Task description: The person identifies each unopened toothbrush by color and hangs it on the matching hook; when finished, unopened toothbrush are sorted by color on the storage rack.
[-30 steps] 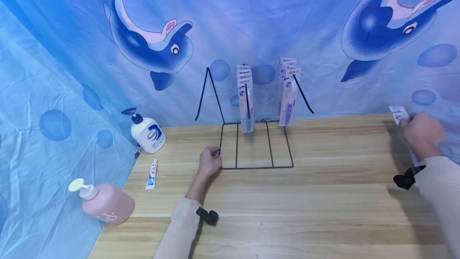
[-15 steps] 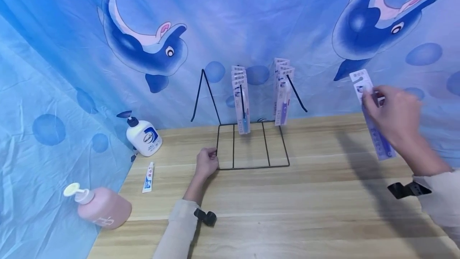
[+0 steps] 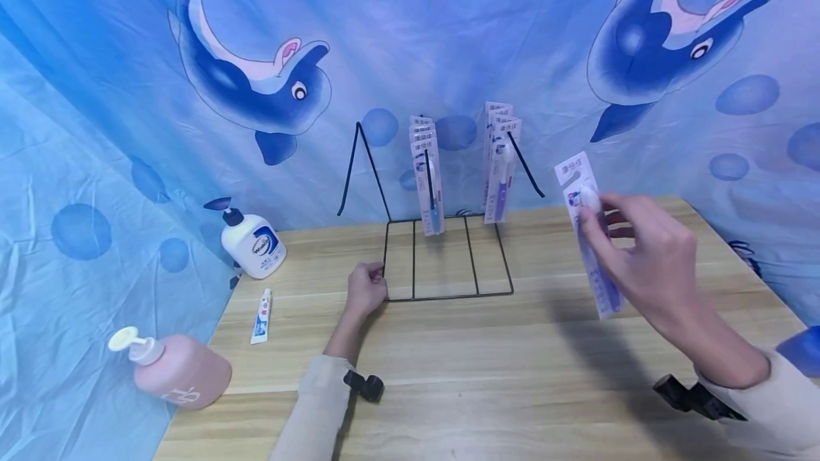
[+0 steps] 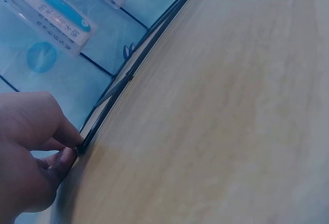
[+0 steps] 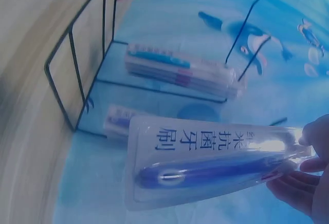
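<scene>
The left hand (image 3: 366, 290) pinched the front left corner of the wire rack (image 3: 442, 255), thumb and fingers (image 4: 64, 136) closed on the wire. The right hand (image 3: 647, 262) held a packaged toothbrush (image 3: 589, 233) in the air to the right of the rack, fingertips gripping the pack near its upper part. Two bunches of toothbrush packs (image 3: 429, 176) hung on the rack's hooks. Left of the rack sat a white pump bottle (image 3: 253, 244), a small tube (image 3: 261, 315) and a pink bottle (image 3: 176, 372).

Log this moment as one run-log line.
left hand: grips rack corner | right hand: holds toothbrush pack in air, right of rack | rack: two rows of packs hung
</scene>
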A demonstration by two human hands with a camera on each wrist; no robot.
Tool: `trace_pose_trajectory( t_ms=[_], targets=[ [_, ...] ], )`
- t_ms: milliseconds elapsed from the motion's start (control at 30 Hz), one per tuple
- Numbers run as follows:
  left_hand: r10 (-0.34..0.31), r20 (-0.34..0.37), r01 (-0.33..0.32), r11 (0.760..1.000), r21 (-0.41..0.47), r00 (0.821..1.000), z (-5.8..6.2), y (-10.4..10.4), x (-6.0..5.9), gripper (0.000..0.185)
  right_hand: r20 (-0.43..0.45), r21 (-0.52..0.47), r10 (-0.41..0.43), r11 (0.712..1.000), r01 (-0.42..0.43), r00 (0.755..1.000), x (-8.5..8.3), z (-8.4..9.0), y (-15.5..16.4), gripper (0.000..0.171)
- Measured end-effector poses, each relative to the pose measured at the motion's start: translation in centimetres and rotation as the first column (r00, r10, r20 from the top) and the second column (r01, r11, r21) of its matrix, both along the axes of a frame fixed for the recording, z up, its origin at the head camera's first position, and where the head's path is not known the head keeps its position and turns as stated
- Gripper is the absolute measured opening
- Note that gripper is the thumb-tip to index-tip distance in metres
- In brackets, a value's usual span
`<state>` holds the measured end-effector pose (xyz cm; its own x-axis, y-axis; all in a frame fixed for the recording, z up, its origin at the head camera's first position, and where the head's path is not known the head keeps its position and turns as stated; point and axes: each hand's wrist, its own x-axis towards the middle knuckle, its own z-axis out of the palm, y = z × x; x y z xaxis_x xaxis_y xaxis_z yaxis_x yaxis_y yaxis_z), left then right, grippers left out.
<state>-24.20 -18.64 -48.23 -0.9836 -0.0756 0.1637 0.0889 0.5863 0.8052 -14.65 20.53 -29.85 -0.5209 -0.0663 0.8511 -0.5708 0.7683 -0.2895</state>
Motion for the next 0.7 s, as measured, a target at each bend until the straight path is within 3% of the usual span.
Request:
trace_pose_trajectory(
  t_ms=[233,400,533,700],
  targets=[
    [0.014,-0.007,-0.014,1.000,0.002,1.000,-0.2,-0.2,-0.2,0.039,-0.004,-0.020,0.075,0.997,-0.075,0.997,0.1,-0.9,-1.4,0.026],
    [0.012,-0.005,-0.012,1.000,0.006,1.000,-0.3,-0.2,-0.1,0.039,0.027,0.015,0.075,0.997,-0.075,0.997,-0.6,-1.8,-2.3,0.026],
    [0.006,0.000,-0.006,1.000,0.014,1.000,-0.3,-0.1,-0.1,0.039,0.069,-0.002,0.057,0.998,-0.057,0.996,-2.5,-2.4,-3.0,0.022],
    [0.001,-0.002,-0.001,1.000,0.019,1.000,-0.2,-0.1,-0.1,0.039,0.112,-0.081,0.071,0.995,-0.063,0.991,-6.1,-3.1,-4.1,0.018]
  ],
)
